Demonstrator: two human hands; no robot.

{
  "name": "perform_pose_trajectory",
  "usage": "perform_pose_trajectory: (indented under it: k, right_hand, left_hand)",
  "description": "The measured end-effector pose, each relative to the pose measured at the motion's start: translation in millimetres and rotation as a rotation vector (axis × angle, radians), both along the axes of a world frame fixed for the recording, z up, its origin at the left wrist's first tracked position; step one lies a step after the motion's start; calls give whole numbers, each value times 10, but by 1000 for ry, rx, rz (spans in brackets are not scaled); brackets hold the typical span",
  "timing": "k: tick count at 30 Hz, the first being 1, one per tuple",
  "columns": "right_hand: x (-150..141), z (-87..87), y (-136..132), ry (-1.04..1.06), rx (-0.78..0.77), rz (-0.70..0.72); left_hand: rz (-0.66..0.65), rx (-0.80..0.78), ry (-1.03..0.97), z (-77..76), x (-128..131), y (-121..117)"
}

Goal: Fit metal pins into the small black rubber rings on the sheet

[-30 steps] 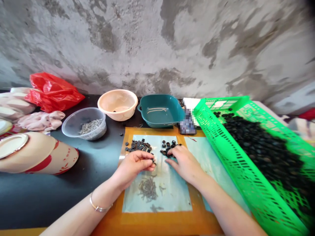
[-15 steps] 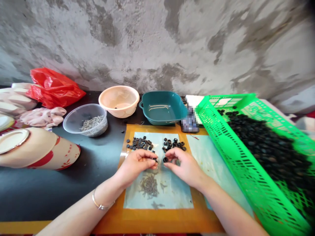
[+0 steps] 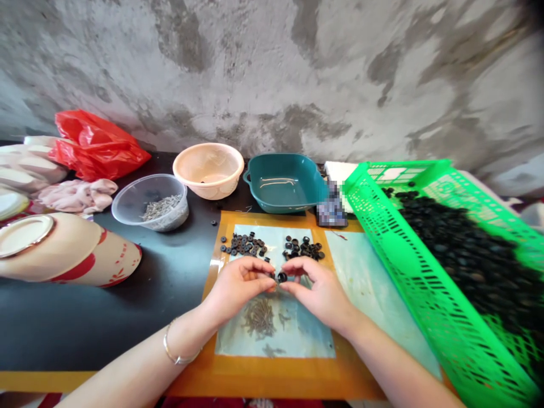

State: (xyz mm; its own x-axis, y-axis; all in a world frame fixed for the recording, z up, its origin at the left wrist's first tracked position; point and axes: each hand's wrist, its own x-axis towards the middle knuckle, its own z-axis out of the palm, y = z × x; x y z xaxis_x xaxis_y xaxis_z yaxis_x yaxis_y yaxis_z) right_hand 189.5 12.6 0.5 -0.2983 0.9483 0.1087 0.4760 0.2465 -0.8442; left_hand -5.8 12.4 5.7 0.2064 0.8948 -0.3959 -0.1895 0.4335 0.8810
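My right hand pinches a small black round cap between thumb and fingertips. Close beside it, my left hand is closed in a pinch on a small dark piece, mostly hidden by the fingers. The two sets of fingertips nearly meet above a pale blue sheet. Beyond my left hand lies a cluster of black washer-like rings. Past my right hand sits a group of black round caps. A pile of small metal pins or screws rests on the sheet below my hands.
A green basket of black parts stands at the right. At the back are a teal basin, a peach bowl and a clear bowl of metal pins. A beige container and red bag occupy the left.
My hands have drawn closer together, bringing the black cap in my right fingers up to my left fingertips. The whole view has shifted slightly.
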Motion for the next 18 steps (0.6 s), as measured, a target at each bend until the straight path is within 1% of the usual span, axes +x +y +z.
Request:
perform_pose_trajectory:
  k: [2, 8, 18]
  right_hand:
    - [-10, 17, -8, -7, 44, 4]
    - [-35, 58, -15, 39, 204, 80]
    - [-22, 42, -29, 32, 275, 118]
  left_hand:
    - [6, 2, 28, 20, 4, -6]
    - [3, 30, 68, 46, 15, -22]
    - [-12, 72, 111, 39, 19, -26]
